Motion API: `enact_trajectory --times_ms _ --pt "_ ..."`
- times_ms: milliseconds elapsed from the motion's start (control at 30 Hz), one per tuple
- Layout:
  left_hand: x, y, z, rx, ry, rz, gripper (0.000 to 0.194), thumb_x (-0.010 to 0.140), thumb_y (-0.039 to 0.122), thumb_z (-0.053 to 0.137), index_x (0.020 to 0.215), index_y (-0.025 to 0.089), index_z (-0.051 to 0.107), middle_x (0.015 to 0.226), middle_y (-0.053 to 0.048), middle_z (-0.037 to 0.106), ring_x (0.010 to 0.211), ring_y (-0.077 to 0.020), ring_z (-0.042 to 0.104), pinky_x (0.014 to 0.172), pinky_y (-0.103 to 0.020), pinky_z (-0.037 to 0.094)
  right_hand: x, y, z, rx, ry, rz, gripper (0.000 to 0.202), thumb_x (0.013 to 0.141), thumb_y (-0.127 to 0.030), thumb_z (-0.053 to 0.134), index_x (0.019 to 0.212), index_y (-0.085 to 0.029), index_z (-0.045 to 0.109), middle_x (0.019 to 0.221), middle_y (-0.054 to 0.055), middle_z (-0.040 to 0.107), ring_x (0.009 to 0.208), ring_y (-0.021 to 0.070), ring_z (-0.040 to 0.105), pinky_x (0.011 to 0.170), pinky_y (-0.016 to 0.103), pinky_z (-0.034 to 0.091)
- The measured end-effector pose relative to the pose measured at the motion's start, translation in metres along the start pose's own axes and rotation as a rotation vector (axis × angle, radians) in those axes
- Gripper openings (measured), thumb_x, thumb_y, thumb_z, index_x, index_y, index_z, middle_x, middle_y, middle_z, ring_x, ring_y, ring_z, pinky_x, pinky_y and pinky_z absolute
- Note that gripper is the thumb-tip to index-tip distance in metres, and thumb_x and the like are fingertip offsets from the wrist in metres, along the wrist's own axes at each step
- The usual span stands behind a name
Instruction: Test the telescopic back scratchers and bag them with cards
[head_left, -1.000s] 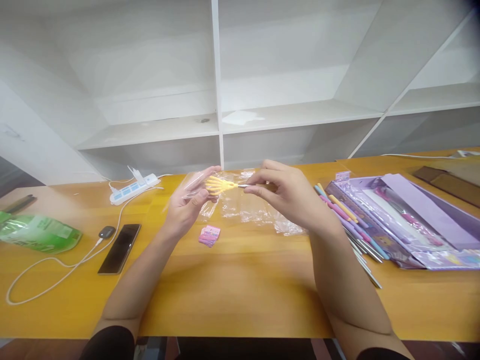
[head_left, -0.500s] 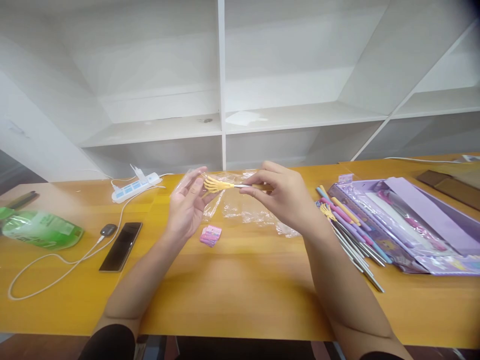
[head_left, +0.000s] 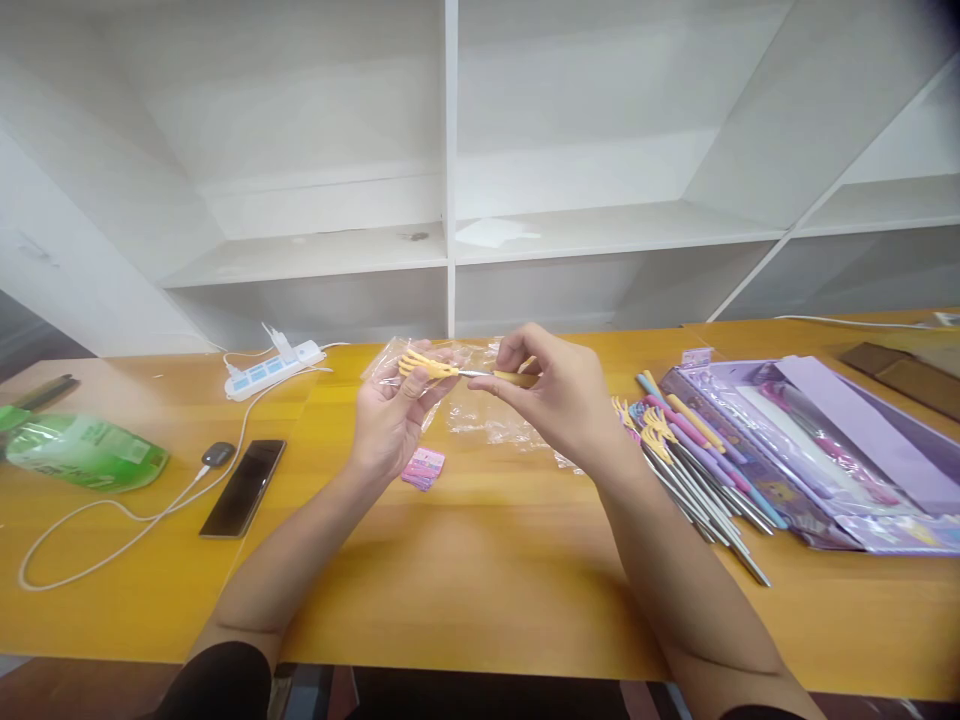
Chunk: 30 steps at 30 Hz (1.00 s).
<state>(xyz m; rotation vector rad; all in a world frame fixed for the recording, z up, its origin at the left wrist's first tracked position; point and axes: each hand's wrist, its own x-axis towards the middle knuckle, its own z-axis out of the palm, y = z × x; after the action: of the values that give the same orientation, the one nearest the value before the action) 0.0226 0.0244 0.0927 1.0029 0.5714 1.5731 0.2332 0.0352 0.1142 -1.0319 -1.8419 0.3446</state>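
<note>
A back scratcher (head_left: 429,364) with a yellow hand-shaped head, a short metal rod and a yellow handle lies level between my hands. My left hand (head_left: 390,415) is closed around the head, its thumb pressed on the yellow claw. A clear plastic bag (head_left: 388,357) shows behind those fingers; whether the head is inside it I cannot tell. My right hand (head_left: 559,390) pinches the handle near the rod, thumb below and fingers above. Small pink printed cards (head_left: 422,468) are stacked on the table just below my left hand.
More back scratchers (head_left: 701,465) lie piled at right beside an opened purple box (head_left: 832,460). Clear wrappers (head_left: 487,420) are behind my hands. At left are a phone (head_left: 244,488), a charging cable, a green bottle (head_left: 90,452) and a power strip (head_left: 274,368). White shelves stand behind.
My left hand has shifted slightly right along the scratcher and closed more firmly over its head. The right hand has moved a little left, uncovering more of the pile.
</note>
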Motion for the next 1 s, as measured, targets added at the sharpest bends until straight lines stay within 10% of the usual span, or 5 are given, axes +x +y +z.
enact_trajectory --times_ms 233,500,1000 --pt "-0.001 -0.008 0.0 0.009 -0.005 -0.002 0.033 0.089 0.036 0.091 0.111 0.018 0.074 0.121 -0.011 0.081 0.123 -0.0309 0.078 0.112 -0.048 0.063 0.001 -0.001 0.006 0.0 -0.028 0.015 0.047 0.09 -0.068 0.078 0.1 -0.026 0.059 0.096 0.004 0.073 0.084 0.019 0.066 0.076 0.034 0.052" --pt "0.015 0.009 -0.011 -0.059 0.068 0.117 0.03 0.087 0.028 0.093 0.107 0.021 0.072 0.115 -0.004 0.082 0.112 -0.0228 0.081 0.103 -0.038 0.068 0.007 -0.002 -0.033 0.013 -0.323 0.119 0.027 0.101 -0.051 0.071 0.097 -0.024 0.071 0.095 0.003 0.078 0.08 0.0183 0.069 0.07 0.034 0.05" --pt "0.01 0.0 -0.007 -0.026 0.057 0.076 0.032 0.088 0.035 0.092 0.107 0.019 0.072 0.118 -0.007 0.081 0.119 -0.0247 0.078 0.111 -0.041 0.063 0.011 0.004 -0.024 0.13 -0.198 0.087 0.022 0.095 -0.047 0.079 0.099 -0.025 0.078 0.094 0.003 0.08 0.078 0.0175 0.068 0.07 0.034 0.051"
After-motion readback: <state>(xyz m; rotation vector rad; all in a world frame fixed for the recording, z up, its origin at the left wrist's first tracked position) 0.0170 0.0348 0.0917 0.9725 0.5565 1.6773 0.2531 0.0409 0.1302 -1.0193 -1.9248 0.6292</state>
